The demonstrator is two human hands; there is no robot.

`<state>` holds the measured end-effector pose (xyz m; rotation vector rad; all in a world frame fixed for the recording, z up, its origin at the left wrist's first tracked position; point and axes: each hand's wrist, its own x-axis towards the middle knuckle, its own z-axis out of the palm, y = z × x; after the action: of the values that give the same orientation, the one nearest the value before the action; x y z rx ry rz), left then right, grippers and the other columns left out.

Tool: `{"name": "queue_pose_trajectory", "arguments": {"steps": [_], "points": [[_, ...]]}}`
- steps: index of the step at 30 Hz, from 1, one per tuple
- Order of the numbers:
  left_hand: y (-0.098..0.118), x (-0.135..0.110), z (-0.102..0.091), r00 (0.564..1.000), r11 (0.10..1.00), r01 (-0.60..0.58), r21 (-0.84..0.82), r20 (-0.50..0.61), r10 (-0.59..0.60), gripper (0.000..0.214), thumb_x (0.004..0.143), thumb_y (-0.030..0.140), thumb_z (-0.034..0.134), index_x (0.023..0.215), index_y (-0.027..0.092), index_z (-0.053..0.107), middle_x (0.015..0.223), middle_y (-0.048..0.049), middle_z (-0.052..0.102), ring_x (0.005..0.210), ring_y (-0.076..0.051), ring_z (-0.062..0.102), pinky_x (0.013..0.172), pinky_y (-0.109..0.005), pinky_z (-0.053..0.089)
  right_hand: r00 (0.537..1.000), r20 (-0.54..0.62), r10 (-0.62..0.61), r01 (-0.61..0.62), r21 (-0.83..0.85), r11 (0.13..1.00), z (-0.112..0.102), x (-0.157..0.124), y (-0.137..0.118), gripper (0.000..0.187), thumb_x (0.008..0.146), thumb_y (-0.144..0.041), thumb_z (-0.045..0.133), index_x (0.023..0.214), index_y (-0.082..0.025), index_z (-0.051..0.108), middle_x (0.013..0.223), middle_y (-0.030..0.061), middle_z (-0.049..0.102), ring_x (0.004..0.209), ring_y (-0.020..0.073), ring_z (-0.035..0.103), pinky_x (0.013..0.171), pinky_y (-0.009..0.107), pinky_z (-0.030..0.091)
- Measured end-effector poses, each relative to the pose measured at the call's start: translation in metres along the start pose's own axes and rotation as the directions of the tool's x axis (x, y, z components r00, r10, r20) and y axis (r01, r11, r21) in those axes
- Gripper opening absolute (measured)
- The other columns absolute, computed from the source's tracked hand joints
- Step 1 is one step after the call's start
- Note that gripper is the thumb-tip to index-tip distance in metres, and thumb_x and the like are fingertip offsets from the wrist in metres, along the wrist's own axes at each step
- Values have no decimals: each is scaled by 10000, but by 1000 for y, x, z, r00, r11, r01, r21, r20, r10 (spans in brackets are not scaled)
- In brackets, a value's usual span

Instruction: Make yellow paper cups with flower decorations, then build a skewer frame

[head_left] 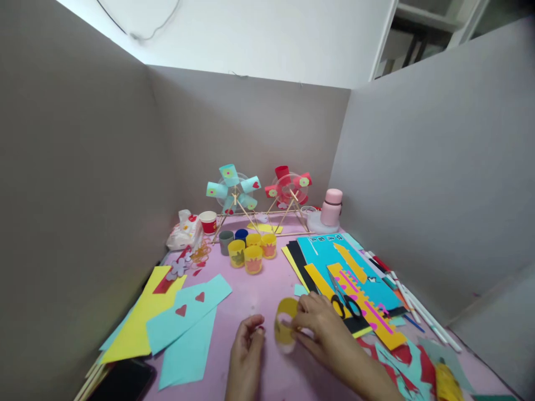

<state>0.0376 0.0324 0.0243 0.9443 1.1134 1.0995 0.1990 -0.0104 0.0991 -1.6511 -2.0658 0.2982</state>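
A small yellow paper cup [286, 327] stands low over the pink tabletop, shaped like a short tube. The fingertips of my right hand [320, 326] pinch its right side and cover part of it. Just left of the cup is my left hand [247, 353], its fingers loosely curled and apart, with nothing visible in them. Farther back, a group of finished-looking yellow cups [253, 259] carries crown shapes, beside a grey cup [226, 243] and a dark blue cup [241, 235].
Two model Ferris wheels, one light blue [234, 189] and one red [288, 188], stand at the back. Scissors [345, 298] lie on coloured sheets [317, 256] at right. Light blue paper [188, 312], yellow paper [134, 334] and a phone [123, 381] are at left. A pink bottle [331, 209] stands back right.
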Motion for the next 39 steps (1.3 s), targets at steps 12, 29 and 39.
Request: {"name": "queue_pose_trajectory", "arguments": {"steps": [12,29,39], "points": [[8,-10,8,968,894,216,-393,208,-142,489,693,577,615,1005,201,622,974,-55,694,904,-213,603,690,-278,433,1000,2,23,-22,463,886,-2,4,18,165,813,-89,516,769,-212,617,984,43,547,978,173,519,856,278,392],[-7,-9,10,990,989,-22,-147,134,42,508,546,457,767,957,169,690,890,-64,722,806,-201,639,702,-247,486,986,-114,121,-56,460,886,21,10,36,139,814,-146,481,792,-189,612,845,53,615,819,188,581,735,297,428],[-10,2,6,999,999,33,-27,20,-32,466,429,496,778,722,137,731,662,-50,713,675,-202,614,639,-241,468,960,-54,274,-170,665,727,35,16,23,372,868,-472,427,1046,-180,573,897,64,644,759,193,601,695,314,466]]}}
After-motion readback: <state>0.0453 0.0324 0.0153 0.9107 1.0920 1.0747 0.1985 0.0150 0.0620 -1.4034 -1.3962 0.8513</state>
